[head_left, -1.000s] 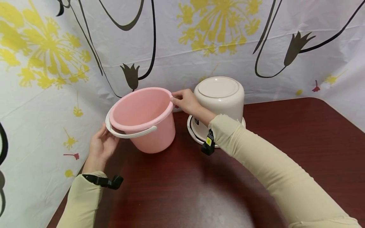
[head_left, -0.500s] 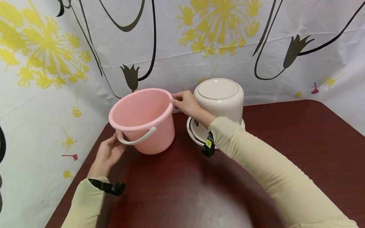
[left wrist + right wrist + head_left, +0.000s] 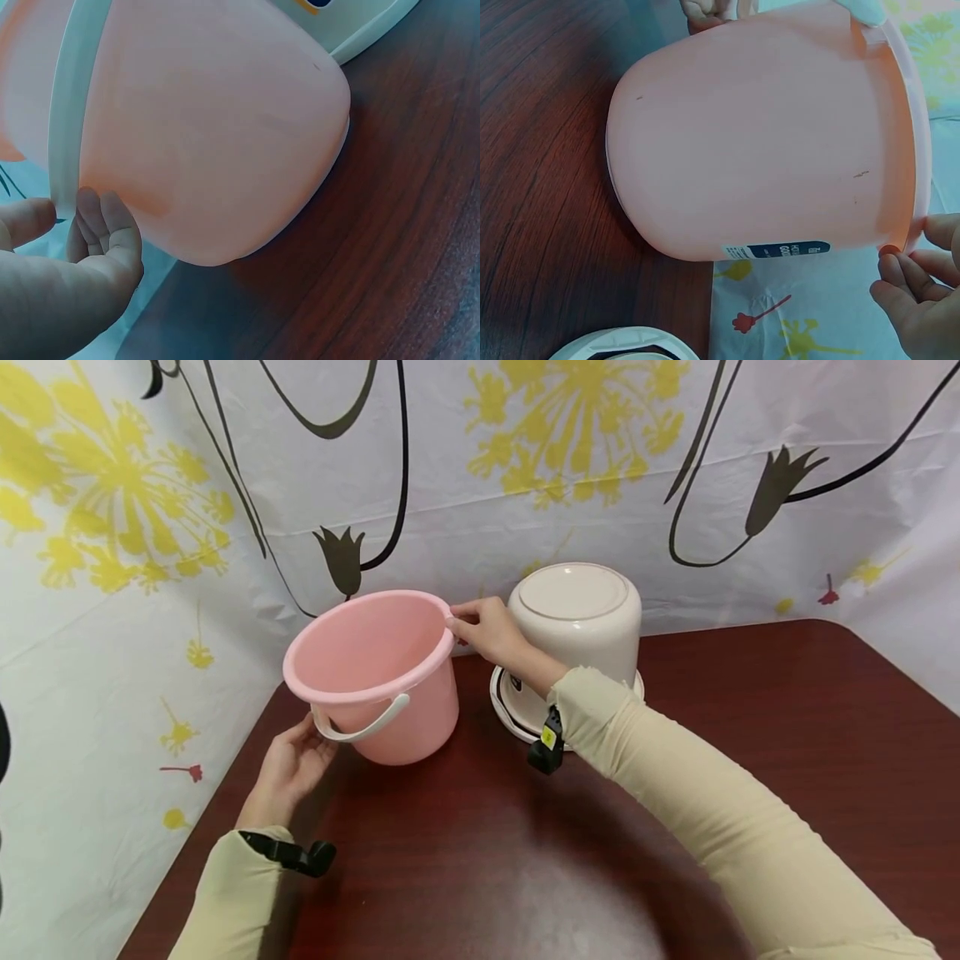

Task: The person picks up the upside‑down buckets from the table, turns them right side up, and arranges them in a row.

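Observation:
A pink bucket [image 3: 408,718] with a white handle [image 3: 367,729] stands on the table at left of centre, its open top facing up. Lowered toward me, the handle hangs along the bucket's near left side. My left hand [image 3: 288,772] holds that handle; in the left wrist view the handle [image 3: 71,120] lies between thumb and fingers. At the bucket's right rim, my right hand [image 3: 491,631] pinches the edge, thumb and fingers on either side in the right wrist view. A dark label [image 3: 787,249] shows on the bucket's wall there.
Right of the pink bucket, an upside-down cream bucket [image 3: 592,643] rests on its wide rim, partly behind my right forearm. The dark red table [image 3: 480,860] runs up to a patterned white cloth [image 3: 465,527] at the back and left.
The bucket's handle has swung down from just under the rim to the near left side. My left hand has moved slightly right and down with it. The right hand stays at the rim.

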{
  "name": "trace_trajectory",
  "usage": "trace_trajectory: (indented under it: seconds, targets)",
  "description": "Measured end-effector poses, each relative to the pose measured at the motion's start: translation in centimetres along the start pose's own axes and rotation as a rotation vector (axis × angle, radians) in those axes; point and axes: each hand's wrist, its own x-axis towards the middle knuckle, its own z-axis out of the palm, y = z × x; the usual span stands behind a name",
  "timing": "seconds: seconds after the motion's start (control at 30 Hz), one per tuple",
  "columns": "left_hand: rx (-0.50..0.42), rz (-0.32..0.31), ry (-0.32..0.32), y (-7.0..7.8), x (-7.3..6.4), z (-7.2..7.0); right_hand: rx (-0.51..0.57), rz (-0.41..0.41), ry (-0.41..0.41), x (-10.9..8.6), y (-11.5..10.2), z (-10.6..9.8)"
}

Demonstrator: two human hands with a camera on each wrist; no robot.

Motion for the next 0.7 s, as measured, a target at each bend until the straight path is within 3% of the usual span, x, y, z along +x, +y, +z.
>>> trace_trajectory:
  seconds: [0.23, 0.4, 0.53, 0.7]
  targets:
    - [0.085, -0.01, 0.022, 0.1, -0.3, 0.1, 0.016, 0.005, 0.008, 0.0, 0.1, 0.0]
    - [0.228, -0.032, 0.055, 0.0, -1.0, 0.3, 0.025, -0.025, 0.002, -0.3, 0.4, -0.4]
    - [0.335, -0.042, 0.076, -0.5, -1.9, 0.5, 0.03, -0.063, -0.013, -1.3, 0.9, -1.2]
    - [0.388, -0.029, 0.076, -1.7, -3.2, 0.4, -0.015, -0.094, -0.083, -3.3, 1.8, -2.3]
